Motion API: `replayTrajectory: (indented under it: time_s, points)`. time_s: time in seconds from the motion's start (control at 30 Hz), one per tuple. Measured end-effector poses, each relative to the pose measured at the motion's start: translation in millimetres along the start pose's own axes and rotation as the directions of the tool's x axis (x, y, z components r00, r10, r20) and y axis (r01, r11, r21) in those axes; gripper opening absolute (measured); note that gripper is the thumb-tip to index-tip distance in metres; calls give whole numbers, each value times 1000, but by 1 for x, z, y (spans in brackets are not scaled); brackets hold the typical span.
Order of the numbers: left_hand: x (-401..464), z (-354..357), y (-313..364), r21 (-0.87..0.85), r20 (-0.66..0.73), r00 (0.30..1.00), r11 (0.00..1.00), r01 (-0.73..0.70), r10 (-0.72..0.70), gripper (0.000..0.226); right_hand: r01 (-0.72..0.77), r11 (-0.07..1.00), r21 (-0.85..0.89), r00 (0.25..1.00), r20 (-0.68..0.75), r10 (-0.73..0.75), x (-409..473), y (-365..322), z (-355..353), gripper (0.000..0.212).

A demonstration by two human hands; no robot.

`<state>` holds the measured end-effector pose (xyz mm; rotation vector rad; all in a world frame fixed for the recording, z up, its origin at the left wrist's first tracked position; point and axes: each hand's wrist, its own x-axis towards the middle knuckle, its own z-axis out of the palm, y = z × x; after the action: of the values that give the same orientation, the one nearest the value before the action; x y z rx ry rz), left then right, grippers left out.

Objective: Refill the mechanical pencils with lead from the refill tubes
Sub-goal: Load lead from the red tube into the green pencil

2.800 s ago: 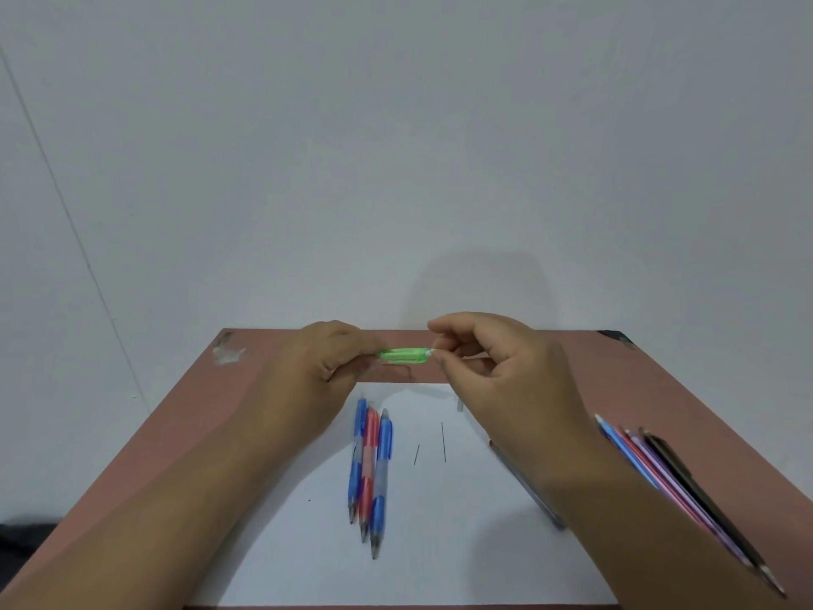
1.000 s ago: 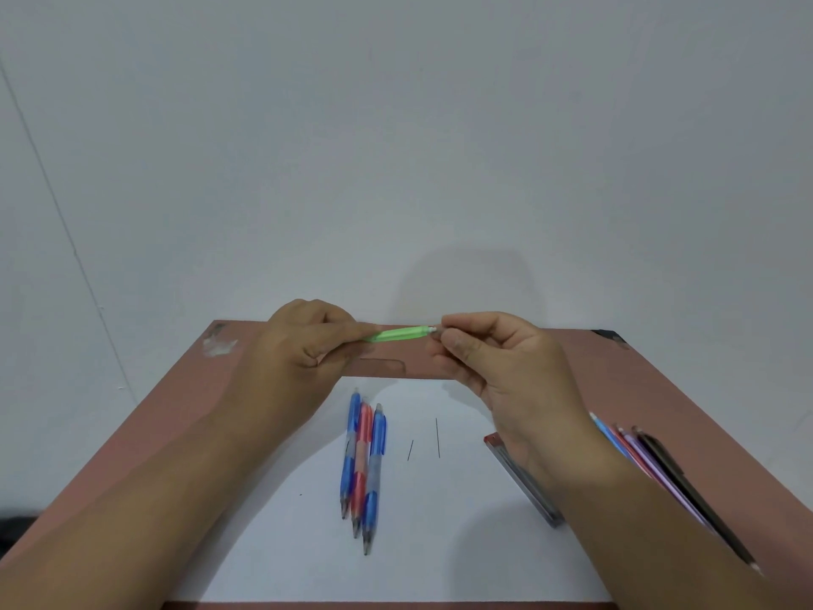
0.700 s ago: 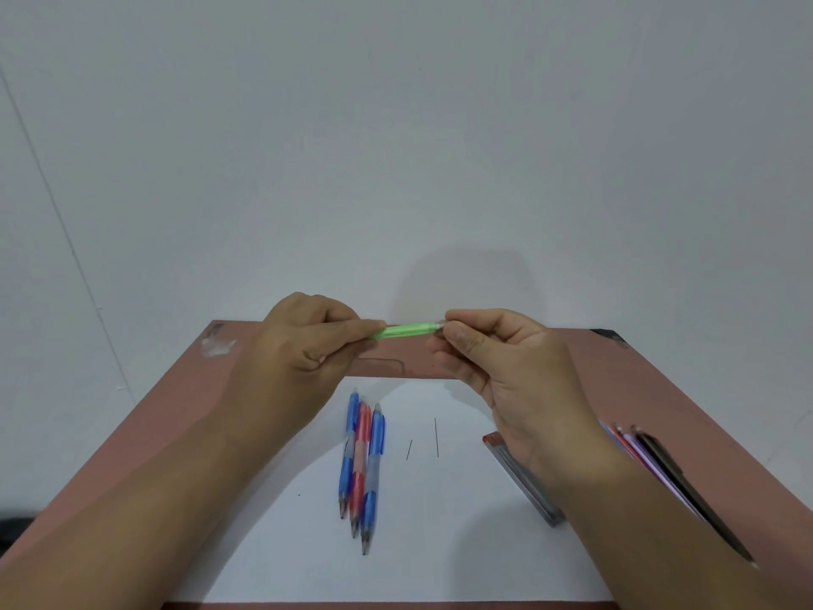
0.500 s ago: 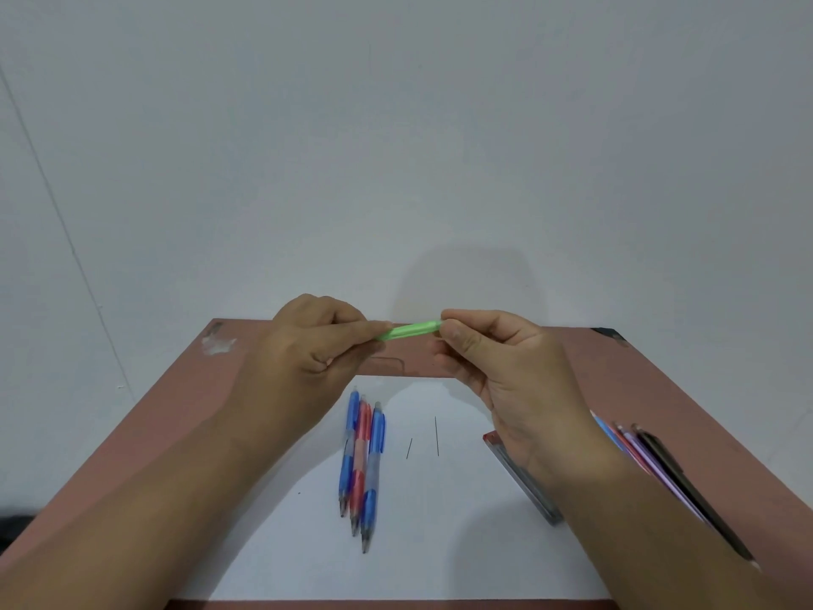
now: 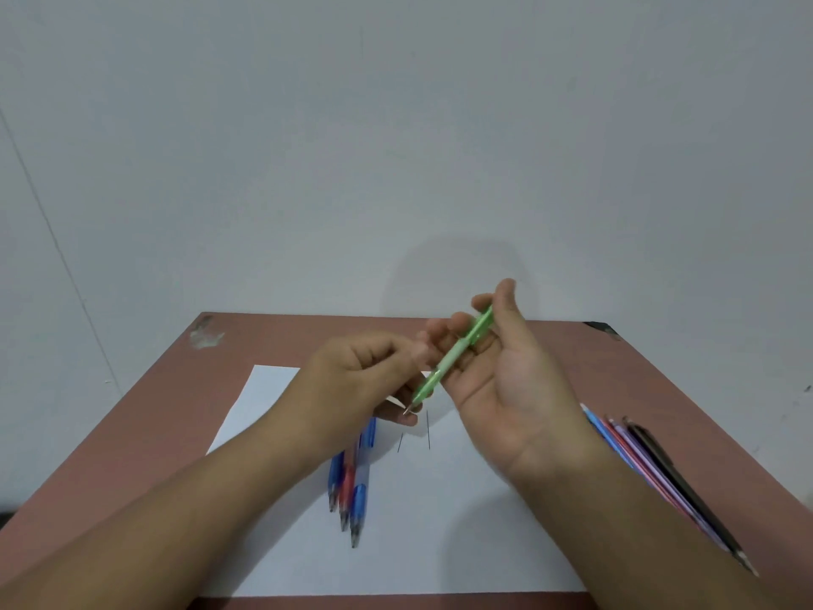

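My right hand [image 5: 506,380] is turned palm up and holds a green mechanical pencil [image 5: 457,358] between thumb and fingers, with the thumb at its top end. The pencil slants down to the left, its metal tip meeting the curled fingers of my left hand [image 5: 352,376]. Whether those fingers pinch the tip is unclear. Two loose leads [image 5: 428,429] lie on the white paper [image 5: 272,398] just below the hands. Three pencils, blue, red and blue [image 5: 347,490], lie side by side partly under my left wrist. No refill tube shows.
Several more pencils in blue, pink, purple and black [image 5: 638,460] lie along the right side of the brown table [image 5: 176,389], partly under my right forearm. A plain wall stands right behind the table's far edge.
The green pencil went from level between both hands to slanting, tip down-left. My right hand turned palm up and now carries it; my left hand dropped to the tip end.
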<state>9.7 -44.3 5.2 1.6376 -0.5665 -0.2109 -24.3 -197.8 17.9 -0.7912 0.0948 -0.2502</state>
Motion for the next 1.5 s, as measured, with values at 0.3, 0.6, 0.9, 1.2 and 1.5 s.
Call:
replayTrajectory:
  time_s: [0.3, 0.6, 0.9, 1.2, 1.5]
  points:
    - [-4, 5, 7, -218, 210, 970, 961, 169, -123, 81, -25, 900, 435, 999, 34, 11, 10, -19, -13, 46]
    - [-1, -1, 1, -283, 253, 965, 948, 148, -75, 81, 6, 875, 484, 998, 52, -35, 7, -22, -14, 40]
    - [-1, -3, -1, -285, 277, 960, 949, 132, -50, 82, 64, 875, 481, 997, 3, -74, 8, -27, -18, 35]
    - [-1, -5, -2, -290, 289, 956, 949, 126, -39, 82, 73, 875, 479, 996, 6, -86, 7, -28, -17, 38]
    - [0, -5, -4, -292, 288, 957, 951, 104, -16, 80, 77, 868, 490, 996, -3, -87, 8, -29, -18, 37]
